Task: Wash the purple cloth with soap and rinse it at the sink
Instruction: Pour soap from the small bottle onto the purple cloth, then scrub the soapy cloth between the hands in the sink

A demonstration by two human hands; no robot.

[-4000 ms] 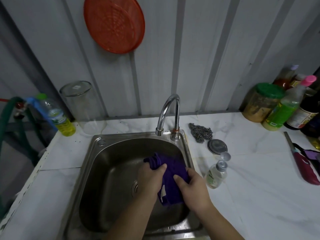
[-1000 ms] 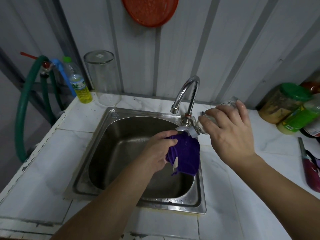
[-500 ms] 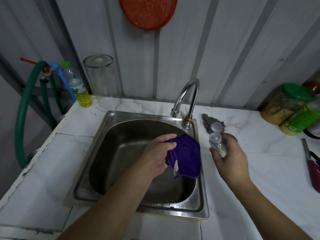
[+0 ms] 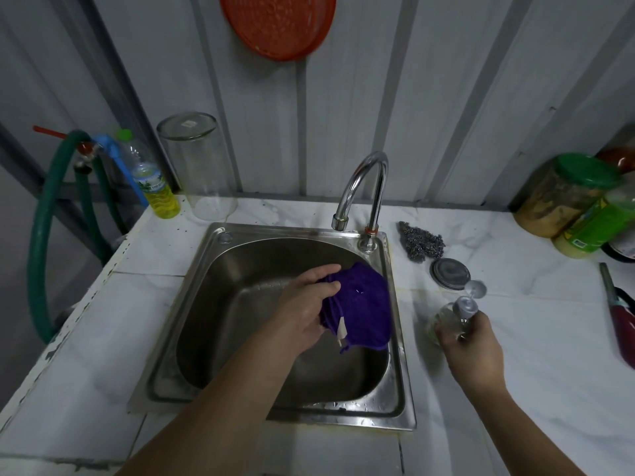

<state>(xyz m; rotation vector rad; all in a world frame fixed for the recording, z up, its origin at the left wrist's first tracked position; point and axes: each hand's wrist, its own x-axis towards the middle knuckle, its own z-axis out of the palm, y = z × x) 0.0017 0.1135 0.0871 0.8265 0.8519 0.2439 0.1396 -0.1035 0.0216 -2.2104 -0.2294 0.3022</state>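
1. Purple cloth [image 4: 360, 304]: bunched, hanging over the right rear part of the sink [image 4: 213, 324] basin, against its right wall. Long axis runs roughly rear to front; a white tag hangs from its lower left edge toward the person.
2. Left hand [image 4: 305, 310]: clamped on the left side of the cloth, thumb on top, fingers wrapped beneath, forearm crossing the front rim of the sink.
3. Right hand [image 4: 472, 341]: closed around a small clear soap bottle [image 4: 446, 321], which stands upright on the worktop [image 4: 515, 389] just right of the sink rim, flip cap open and tipped away from the person.
4. Tap [image 4: 364, 190]: curved spout over the rear of the basin; no water seen running.
5. Edges and room: left and front of the basin lie bare. On the worktop behind the bottle sit a round metal lid [image 4: 450, 273] and a steel scourer [image 4: 421, 240]; a red-handled tool [image 4: 618, 310] lies at the far right.
6. Change over the last half second: the bottle, then raised near the scourer, is now lower and nearer the person; the cloth and left hand hold the same place.
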